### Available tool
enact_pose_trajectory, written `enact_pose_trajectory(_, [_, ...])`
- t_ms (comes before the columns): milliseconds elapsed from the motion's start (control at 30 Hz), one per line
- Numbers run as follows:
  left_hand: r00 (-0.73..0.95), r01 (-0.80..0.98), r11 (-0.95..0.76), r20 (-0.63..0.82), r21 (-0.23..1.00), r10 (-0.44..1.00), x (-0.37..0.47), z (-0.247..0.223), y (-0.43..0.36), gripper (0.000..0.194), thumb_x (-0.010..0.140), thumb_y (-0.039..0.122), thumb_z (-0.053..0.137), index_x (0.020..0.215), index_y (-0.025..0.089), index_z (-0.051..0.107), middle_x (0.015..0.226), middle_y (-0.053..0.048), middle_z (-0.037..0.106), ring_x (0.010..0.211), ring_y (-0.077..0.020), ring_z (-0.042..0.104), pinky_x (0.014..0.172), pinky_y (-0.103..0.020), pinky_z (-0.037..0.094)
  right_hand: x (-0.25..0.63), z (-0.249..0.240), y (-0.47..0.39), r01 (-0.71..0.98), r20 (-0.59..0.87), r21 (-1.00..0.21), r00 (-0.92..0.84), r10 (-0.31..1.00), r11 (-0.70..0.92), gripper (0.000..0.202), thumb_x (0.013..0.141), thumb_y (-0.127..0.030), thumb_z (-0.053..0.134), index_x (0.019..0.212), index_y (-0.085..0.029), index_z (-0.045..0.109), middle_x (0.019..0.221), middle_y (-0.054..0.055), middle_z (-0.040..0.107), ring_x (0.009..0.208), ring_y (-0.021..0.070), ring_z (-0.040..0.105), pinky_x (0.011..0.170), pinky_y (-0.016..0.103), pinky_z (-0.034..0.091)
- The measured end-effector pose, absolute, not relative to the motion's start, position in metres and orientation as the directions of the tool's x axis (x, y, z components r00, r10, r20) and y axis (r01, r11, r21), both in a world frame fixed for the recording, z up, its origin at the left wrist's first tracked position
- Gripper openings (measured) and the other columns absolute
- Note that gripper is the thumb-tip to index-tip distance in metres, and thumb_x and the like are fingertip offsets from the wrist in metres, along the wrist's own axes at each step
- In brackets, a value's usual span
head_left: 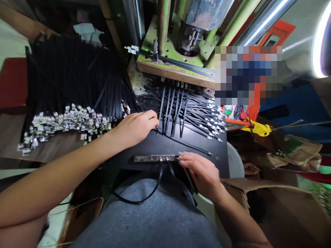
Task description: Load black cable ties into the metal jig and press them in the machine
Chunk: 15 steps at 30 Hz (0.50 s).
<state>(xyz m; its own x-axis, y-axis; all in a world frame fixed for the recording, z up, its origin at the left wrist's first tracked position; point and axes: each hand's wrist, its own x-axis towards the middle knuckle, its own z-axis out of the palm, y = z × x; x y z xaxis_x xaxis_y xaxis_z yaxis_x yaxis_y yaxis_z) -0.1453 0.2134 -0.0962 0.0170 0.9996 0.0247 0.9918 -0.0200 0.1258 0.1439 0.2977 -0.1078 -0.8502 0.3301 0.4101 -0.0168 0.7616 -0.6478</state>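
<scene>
My left hand (141, 126) has its fingers closed at one end of a thin black cable (184, 142) that stretches right across the black work surface (129, 151). Near the front edge lies a metal strip fixture (141, 158) with a row of slots; two cable ends with metal connectors sit in it, and a black cable (155, 187) hangs from it in a loop. My right hand (200, 172) is at the fixture's right end, fingertips pressed together on a cable end there. Behind my left hand, several black cables hang from the press's edge over a pile of loose cables (207, 119).
A large heap of black cables (77, 75) with metal connectors covers the left side. The green press (176, 70) stands at the back. A yellow tool (260, 128) lies at the right, above an open cardboard box (284, 206).
</scene>
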Motion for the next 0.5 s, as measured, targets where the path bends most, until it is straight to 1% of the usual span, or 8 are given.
enact_pose_trajectory(33, [0.026,0.991,-0.030,0.031,0.133,0.999,-0.145,-0.098,0.210,0.019,0.095,0.017,0.048,0.102,0.021,0.066,0.107,-0.002,0.065,0.087,-0.0186,0.065,0.076,-0.031,0.051,0.136,-0.116,0.293,-0.048,0.417,-0.680,-0.846,0.332,0.731,0.023,0.088,0.001,0.053,0.099,-0.018,0.061,0.101,0.007,0.072,0.101,0.0173,0.069,0.090,0.034,0.060])
enact_pose_trajectory(100, [0.047,0.988,-0.053,0.044,0.143,0.998,-0.146,-0.103,0.204,0.019,0.095,0.016,0.049,0.102,0.020,0.066,0.101,-0.002,0.067,0.089,-0.0193,0.066,0.079,-0.031,0.052,0.126,-0.126,0.289,-0.059,0.416,-0.726,-0.831,0.370,0.685,0.023,0.087,0.003,0.055,0.096,-0.018,0.060,0.097,0.007,0.072,0.098,0.0161,0.069,0.089,0.032,0.060])
enact_pose_trajectory(167, [0.047,0.985,-0.058,0.066,0.165,0.997,-0.147,-0.105,0.200,0.019,0.095,0.017,0.050,0.104,0.020,0.066,0.100,-0.002,0.068,0.091,-0.0194,0.067,0.080,-0.031,0.052,0.123,-0.130,0.289,-0.048,0.422,-0.728,-0.818,0.391,0.684,0.023,0.087,0.003,0.055,0.096,-0.018,0.060,0.097,0.007,0.071,0.098,0.0160,0.069,0.088,0.032,0.060])
enact_pose_trajectory(267, [0.027,0.973,-0.053,0.120,0.226,0.992,-0.148,-0.103,0.199,0.020,0.096,0.017,0.050,0.106,0.020,0.067,0.103,-0.002,0.070,0.094,-0.0187,0.067,0.084,-0.031,0.054,0.123,-0.128,0.287,-0.063,0.447,-0.672,-0.829,0.336,0.737,0.022,0.089,0.001,0.053,0.098,-0.018,0.060,0.098,0.008,0.071,0.098,0.0172,0.069,0.088,0.035,0.060])
enact_pose_trajectory(367, [0.041,0.951,-0.094,0.182,0.295,0.983,-0.144,-0.096,0.196,0.020,0.097,0.018,0.050,0.107,0.018,0.068,0.105,-0.004,0.070,0.097,-0.0184,0.067,0.089,-0.032,0.055,0.120,-0.123,0.279,-0.057,0.446,-0.552,-0.863,0.237,0.832,0.018,0.091,-0.003,0.052,0.098,-0.016,0.061,0.100,0.010,0.071,0.099,0.0201,0.068,0.091,0.040,0.059])
enact_pose_trajectory(433, [0.082,0.930,-0.158,0.233,0.333,0.969,-0.138,-0.087,0.187,0.020,0.097,0.025,0.053,0.108,0.015,0.067,0.109,-0.007,0.069,0.099,-0.0187,0.066,0.092,-0.033,0.055,0.120,-0.118,0.279,-0.049,0.407,-0.505,-0.894,0.187,0.861,0.017,0.092,-0.004,0.051,0.099,-0.015,0.062,0.102,0.010,0.071,0.101,0.0216,0.066,0.094,0.041,0.057])
enact_pose_trajectory(500, [0.115,0.915,-0.211,0.280,0.344,0.953,-0.132,-0.076,0.168,0.023,0.095,0.030,0.057,0.109,0.013,0.067,0.113,-0.008,0.068,0.104,-0.0189,0.065,0.098,-0.033,0.053,0.125,-0.112,0.289,-0.024,0.336,-0.522,-0.924,0.180,0.853,0.019,0.092,-0.005,0.050,0.104,-0.016,0.061,0.105,0.009,0.070,0.105,0.0212,0.064,0.097,0.040,0.055])
